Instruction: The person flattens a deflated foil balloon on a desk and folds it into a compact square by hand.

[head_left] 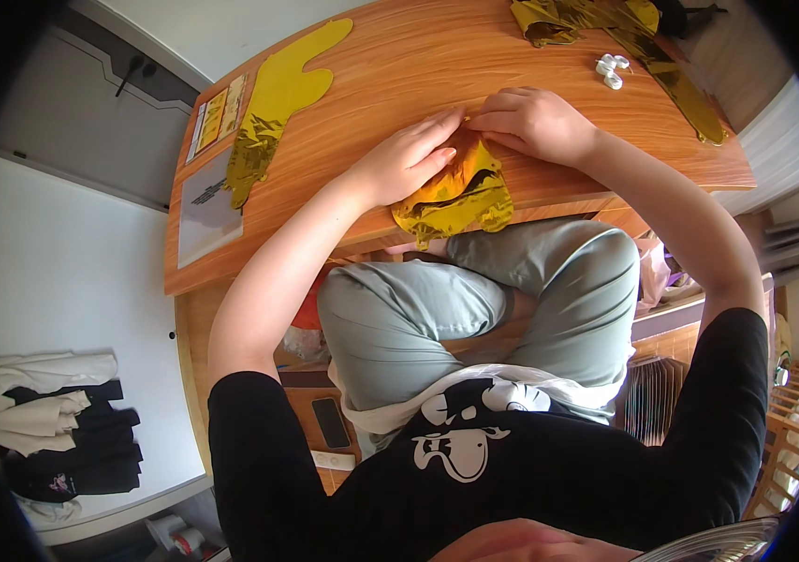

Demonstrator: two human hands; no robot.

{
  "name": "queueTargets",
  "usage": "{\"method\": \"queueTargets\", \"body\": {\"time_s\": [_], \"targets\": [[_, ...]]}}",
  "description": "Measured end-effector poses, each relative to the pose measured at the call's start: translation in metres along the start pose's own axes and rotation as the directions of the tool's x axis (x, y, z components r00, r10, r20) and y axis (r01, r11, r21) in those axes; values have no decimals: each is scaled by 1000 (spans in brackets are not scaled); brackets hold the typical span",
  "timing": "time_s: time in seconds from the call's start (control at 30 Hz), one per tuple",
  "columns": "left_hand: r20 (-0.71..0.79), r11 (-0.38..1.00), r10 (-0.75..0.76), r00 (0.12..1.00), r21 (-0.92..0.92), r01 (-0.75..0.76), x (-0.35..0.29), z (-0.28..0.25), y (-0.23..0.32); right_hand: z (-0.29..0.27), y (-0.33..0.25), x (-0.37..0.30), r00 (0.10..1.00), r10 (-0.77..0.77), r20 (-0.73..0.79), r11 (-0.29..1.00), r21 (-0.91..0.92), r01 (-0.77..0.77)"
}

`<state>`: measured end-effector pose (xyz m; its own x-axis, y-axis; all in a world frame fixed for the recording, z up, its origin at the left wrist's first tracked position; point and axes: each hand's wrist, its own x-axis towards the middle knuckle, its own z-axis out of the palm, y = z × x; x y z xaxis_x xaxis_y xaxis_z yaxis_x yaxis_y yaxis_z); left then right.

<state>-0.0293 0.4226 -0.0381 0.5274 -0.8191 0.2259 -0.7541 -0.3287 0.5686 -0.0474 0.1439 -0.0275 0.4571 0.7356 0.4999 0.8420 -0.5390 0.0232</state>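
A crinkled, flat gold foil balloon (460,208) lies at the table's front edge, and its lower end hangs over that edge toward my lap. My left hand (407,161) lies across its left side, fingers pressed together and thumb on the foil. My right hand (535,124) is closed, with curled fingers at the balloon's upper end. The fingertips of both hands meet at a narrow point there. What exactly lies between them is mostly hidden by the fingers.
Another flat gold foil balloon (292,82) lies on the wooden table (409,66) at left, beside a printed card (219,117) and a clear packet (210,215). More gold foil (666,75) and small white ribbon rolls (612,71) are at far right. A phone (330,421) lies below.
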Motion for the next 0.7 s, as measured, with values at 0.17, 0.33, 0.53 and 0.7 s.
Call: {"method": "queueTargets", "body": {"time_s": [0.17, 0.33, 0.53, 0.7], "targets": [[-33, 997, 70, 997, 42, -69, 1, 1, 0, 2, 0, 12, 996, -47, -76, 999, 16, 49], [-47, 997, 81, 996, 18, -80, 1, 1, -1, 10, -3, 19, 997, 19, -71, 997, 78, -13], [-28, 996, 84, 996, -12, -84, 3, 0, 3, 19, -5, 20, 993, 107, -48, 988, 117, -100], [-15, 999, 45, 999, 31, -44, 1, -1, 1, 21, -22, 22, 968, 228, -104, 972, 91, -219]]}}
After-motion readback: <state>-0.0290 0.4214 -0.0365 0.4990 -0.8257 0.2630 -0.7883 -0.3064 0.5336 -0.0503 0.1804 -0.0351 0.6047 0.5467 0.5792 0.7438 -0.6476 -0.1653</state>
